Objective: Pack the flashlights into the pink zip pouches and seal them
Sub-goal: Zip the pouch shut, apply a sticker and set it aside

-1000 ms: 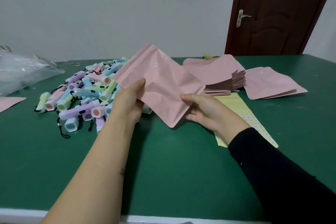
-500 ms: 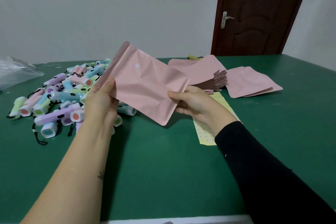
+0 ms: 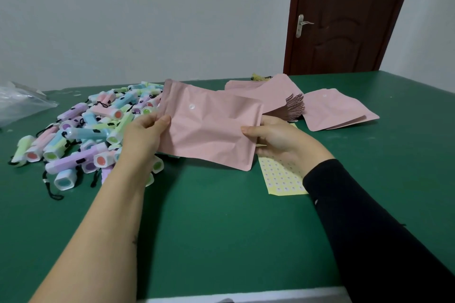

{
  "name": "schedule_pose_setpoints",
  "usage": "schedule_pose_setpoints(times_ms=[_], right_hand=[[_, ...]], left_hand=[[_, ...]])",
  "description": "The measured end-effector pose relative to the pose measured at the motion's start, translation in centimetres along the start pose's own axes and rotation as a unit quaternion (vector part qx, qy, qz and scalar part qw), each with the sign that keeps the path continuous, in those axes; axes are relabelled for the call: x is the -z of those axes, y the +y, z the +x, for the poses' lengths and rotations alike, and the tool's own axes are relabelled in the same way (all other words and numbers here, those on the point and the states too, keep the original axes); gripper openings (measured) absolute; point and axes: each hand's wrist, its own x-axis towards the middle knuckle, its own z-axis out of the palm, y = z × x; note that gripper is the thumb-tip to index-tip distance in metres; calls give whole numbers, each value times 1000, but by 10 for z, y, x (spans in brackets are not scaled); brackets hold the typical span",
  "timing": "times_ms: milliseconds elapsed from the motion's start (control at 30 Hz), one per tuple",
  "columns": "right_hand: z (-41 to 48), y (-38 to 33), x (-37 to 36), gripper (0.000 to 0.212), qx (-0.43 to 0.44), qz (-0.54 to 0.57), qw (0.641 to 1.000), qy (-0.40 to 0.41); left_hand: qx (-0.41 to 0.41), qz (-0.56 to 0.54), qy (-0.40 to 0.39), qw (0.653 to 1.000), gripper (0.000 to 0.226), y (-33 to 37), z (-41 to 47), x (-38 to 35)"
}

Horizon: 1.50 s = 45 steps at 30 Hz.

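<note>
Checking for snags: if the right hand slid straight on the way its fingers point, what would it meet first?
The right hand points leftward, its fingers already pinching the pink pouch. Beyond that, probably the left hand gripping the other edge, though depth is unclear.

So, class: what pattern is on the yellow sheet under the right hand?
Rows of small pale dots on the yellow sheet, head view.
</note>
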Motion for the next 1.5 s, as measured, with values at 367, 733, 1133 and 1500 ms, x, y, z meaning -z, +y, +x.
schedule_pose_setpoints(times_ms=[367,733,1133,1500], right_hand=[[-6,-10,15,19,-5,19,1000,20],[-6,-31,74,12,200,376,854,300],[20,-2,118,15,180,69,796,574],[37,12,119,25,109,-36,837,535]], left_hand=[[-118,102,36,987,28,-1,-6,-19],[-77,163,-15,984,42,-10,-3,-30],[-158,364,-179,900,20,-10,-28,-55],[-175,408,-219,869,12,-16,-25,-58]])
